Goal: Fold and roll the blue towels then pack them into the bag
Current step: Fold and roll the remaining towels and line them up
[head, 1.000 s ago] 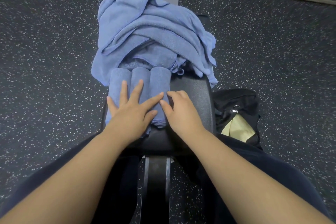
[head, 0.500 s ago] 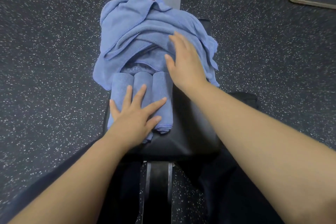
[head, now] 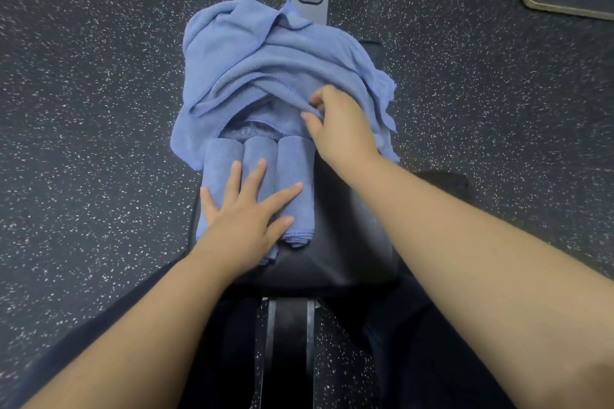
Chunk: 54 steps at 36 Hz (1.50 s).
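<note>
In the head view, your right hand point(head: 339, 124) pinches the stitched edge of a loose towel in the blue towel pile point(head: 265, 70), so that grip is grasping cloth. To do this step well, I think you should pick just one edge, lift slowly, and check that only one towel comes up. Your left hand point(head: 246, 212) lies flat with straight, spread fingers on the three rolled towels point(head: 259, 159), so that grip is released and only presses. Keep pressing there so the rolls do not open. The rolls sit side by side on the black worktop point(head: 349, 236), touching the pile's near edge. Your right arm reaches forward over the worktop. The bag cannot be seen here.
</note>
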Each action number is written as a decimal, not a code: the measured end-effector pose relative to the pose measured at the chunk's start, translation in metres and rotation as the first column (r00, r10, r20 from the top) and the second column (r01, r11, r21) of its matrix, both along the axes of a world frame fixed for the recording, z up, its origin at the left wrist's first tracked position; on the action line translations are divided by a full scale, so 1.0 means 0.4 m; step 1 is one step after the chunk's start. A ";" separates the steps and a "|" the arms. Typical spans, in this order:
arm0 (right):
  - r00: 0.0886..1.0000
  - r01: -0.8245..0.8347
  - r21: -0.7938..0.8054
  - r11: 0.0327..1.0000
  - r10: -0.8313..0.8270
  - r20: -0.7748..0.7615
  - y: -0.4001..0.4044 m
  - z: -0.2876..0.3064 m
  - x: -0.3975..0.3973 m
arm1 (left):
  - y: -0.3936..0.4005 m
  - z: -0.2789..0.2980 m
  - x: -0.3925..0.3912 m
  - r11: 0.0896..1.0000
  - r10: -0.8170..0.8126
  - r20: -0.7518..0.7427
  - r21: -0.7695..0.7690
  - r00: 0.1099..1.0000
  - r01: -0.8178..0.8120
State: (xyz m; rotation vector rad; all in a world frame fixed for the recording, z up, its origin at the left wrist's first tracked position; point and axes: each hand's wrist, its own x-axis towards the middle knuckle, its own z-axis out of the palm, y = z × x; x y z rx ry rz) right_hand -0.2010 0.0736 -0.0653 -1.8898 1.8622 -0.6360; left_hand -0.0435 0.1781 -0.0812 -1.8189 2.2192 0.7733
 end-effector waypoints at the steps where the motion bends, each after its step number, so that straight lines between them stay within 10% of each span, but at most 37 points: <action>1: 1.000 0.002 -0.008 1.000 -0.002 0.007 0.008 0.002 -0.003 | 0.000 0.002 -0.001 1.000 -0.003 0.008 0.001 1.000 0.003; 13: 0.980 0.049 -0.213 0.976 -0.006 0.197 0.118 0.127 -0.003 | -0.067 0.083 0.019 0.820 0.098 -0.427 -0.477 0.899 -0.316; 27: 0.977 -0.035 -0.194 0.980 0.075 0.199 0.187 0.255 -0.027 | -0.205 0.211 0.021 0.831 0.180 -0.146 -0.506 0.973 -0.229; 39: 0.968 0.028 -0.115 0.993 0.001 0.253 0.216 0.324 -0.064 | -0.173 0.350 0.096 0.754 0.207 -0.285 -0.562 0.936 -0.339; 54: 0.937 0.009 -0.447 0.894 0.149 0.316 0.332 0.660 -0.049 | -0.045 0.763 0.014 0.589 -0.036 -0.651 -0.626 0.758 -0.510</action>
